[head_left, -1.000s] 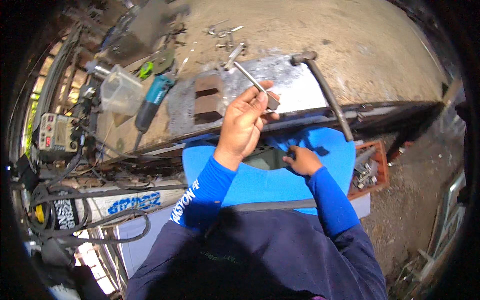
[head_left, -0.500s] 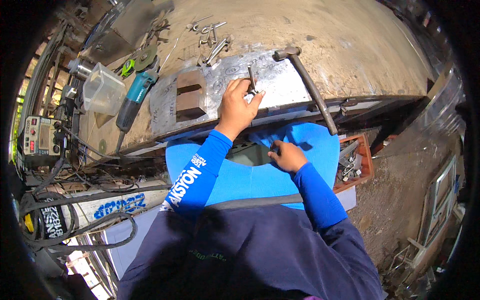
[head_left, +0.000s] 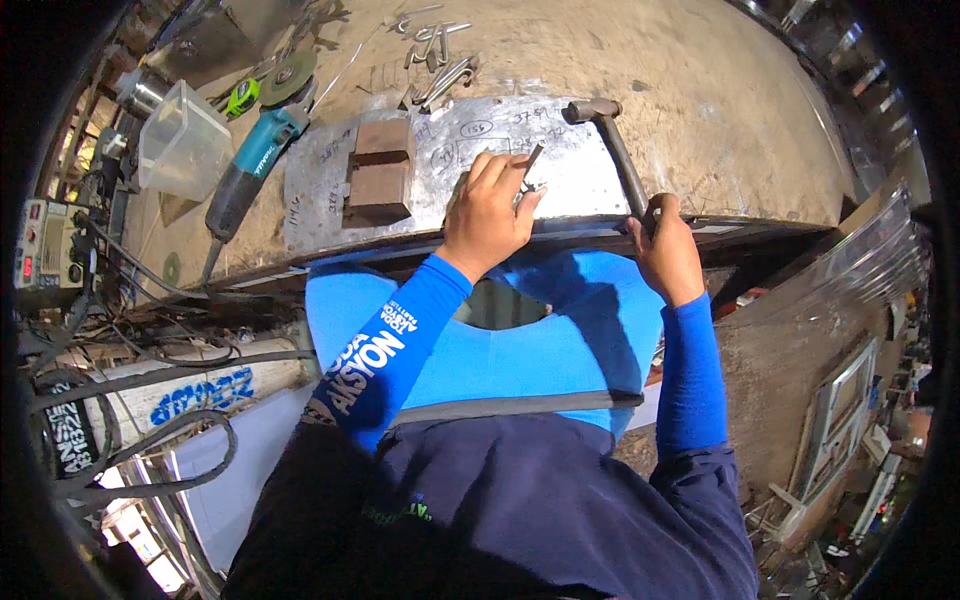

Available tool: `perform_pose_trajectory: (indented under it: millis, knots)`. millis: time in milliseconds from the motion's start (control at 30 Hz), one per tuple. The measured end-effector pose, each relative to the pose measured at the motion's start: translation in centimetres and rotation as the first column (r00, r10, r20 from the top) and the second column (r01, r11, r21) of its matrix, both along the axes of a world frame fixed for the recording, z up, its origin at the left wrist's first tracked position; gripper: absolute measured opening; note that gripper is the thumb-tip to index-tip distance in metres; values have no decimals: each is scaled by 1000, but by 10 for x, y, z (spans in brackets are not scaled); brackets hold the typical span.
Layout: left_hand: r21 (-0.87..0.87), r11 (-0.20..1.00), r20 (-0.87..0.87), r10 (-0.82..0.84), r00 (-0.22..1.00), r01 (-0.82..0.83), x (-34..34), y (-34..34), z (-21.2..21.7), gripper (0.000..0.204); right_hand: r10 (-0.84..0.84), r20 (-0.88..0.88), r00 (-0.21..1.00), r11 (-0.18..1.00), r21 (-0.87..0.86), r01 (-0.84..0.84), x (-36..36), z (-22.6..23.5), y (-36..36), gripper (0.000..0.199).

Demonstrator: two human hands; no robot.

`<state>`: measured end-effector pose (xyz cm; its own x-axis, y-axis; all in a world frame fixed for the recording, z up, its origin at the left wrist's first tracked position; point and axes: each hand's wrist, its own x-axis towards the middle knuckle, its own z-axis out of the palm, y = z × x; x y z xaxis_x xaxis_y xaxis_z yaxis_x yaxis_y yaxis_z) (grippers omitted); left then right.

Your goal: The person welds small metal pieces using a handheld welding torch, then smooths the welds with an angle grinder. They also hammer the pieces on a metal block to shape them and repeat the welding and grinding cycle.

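Note:
My left hand [head_left: 488, 218] pinches a short metal rod [head_left: 534, 160] between thumb and fingers, over the front part of a marked steel plate [head_left: 468, 130] on the bench. The rod leans to the right; its lower end is partly hidden by the fingers. My right hand [head_left: 670, 250] is wrapped round the lower end of a hammer's handle [head_left: 626, 168]. The head of that hammer [head_left: 592, 110] lies on the plate's far right corner. Left of my left hand, a brown steel block [head_left: 378, 190] with a slot across it sits on the plate.
A teal angle grinder [head_left: 258, 160] lies at the left, beside a clear plastic tub [head_left: 182, 145] and a green tape measure [head_left: 241, 98]. Several bent metal rods [head_left: 445, 82] lie beyond the plate. Cables [head_left: 200, 362] and a white cylinder [head_left: 180, 398] are at lower left.
My right hand has risen from the blue cloth at my lap and closed on the hammer's handle. The rod in my left hand has tipped from upright toward the right.

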<state>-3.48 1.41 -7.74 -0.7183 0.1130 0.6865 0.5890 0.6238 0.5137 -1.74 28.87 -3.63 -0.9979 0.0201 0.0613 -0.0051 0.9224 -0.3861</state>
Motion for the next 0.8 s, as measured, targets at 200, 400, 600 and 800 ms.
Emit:
perform_pose_trajectory:
  millis: [200,400,600,800]
  knots:
    - [4,1000,17,16,1000,-16,0,-3,-1,30,107,81,991,788,-615,-35,-2,11,18,35]
    - [-3,1000,39,20,999,-20,2,0,-2,31,62,-93,994,407,-907,-110,57,44,-15,41]
    - [31,999,16,-26,1000,26,2,-2,-8,34,262,-81,962,772,-581,-259,65,113,-39,53]
    - [-41,998,-45,43,998,-45,0,1,-10,38,365,-309,878,840,-297,-454,48,128,-55,61]
